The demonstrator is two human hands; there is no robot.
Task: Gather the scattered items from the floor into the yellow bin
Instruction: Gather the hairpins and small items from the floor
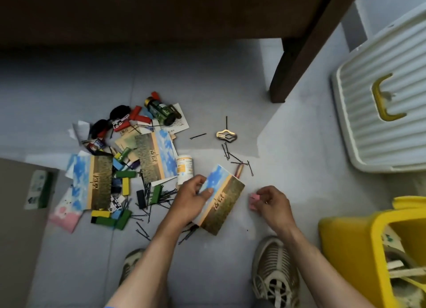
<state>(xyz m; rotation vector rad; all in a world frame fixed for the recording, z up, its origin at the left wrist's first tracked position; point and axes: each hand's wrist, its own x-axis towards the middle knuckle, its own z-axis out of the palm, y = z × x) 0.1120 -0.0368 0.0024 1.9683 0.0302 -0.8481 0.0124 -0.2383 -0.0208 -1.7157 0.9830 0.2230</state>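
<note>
Card (pixel 220 200) in my left hand (pixel 192 200), pink block (pixel 254 199) in my right hand (pixel 272 202). My left thumb lies over the card's blue end with the fingers curled beneath, so the grip sits at one short edge and the rest hangs out over the floor (pixel 288 146). It looks thin, stiff and light; held by one end it should keep flat, though a glossy face could slide under the thumb, so I judge a firmer pinch nearer the middle safer. My right fingertips pinch the block, a small light piece, hard by the look of it, that needs only a fingertip hold.

The bin (pixel 350 250) stands at my right, just beside my shoe (pixel 274 270), open at the top with things already in it.

The pile (pixel 119 169) lies to my left: more cards, coloured blocks, a green bottle (pixel 161 111) and a white bottle (pixel 184 169). The bottles are round and may roll, so I would wrap the whole hand round each. Hairpins (pixel 232 156) lie loose, thin and flat against the floor; those I expect to be fiddly, best swept together and pinched in a bunch. A gold clip (pixel 226 135) lies apart from them.
</note>
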